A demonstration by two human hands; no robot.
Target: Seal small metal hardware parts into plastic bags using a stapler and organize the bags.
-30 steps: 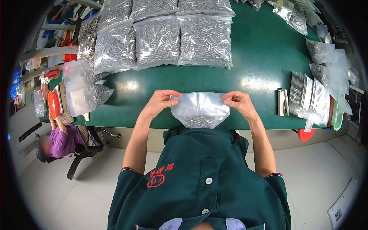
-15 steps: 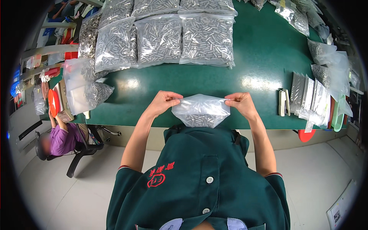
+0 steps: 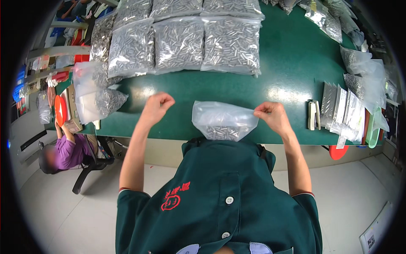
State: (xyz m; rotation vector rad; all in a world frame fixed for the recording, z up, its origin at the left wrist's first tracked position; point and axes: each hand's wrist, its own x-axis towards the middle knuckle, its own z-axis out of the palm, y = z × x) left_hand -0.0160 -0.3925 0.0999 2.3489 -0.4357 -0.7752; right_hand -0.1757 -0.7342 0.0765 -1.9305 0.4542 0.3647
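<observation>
limp, cloudy plastic bag (image 3: 224, 114) of small shiny metal cylinders (image 3: 222, 133) sits at the near edge of the smooth green counter (image 3: 292, 67), right hand (image 3: 271, 117) pinching its upper right corner, left hand (image 3: 156, 108) curled apart from it, can't tell if tips meet or hold anything.

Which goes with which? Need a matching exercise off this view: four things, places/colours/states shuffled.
Column one
1. Left hand
2. Right hand
3. Small clear bag
4. Tabletop

Column two
A. Green and glossy
B. Fingertips at the bag's upper right corner
C. Clear of the bag, off to its left
D. Small metal pieces gathered in the end nearest the person

Pairs: 1-C, 2-B, 3-D, 4-A
</observation>
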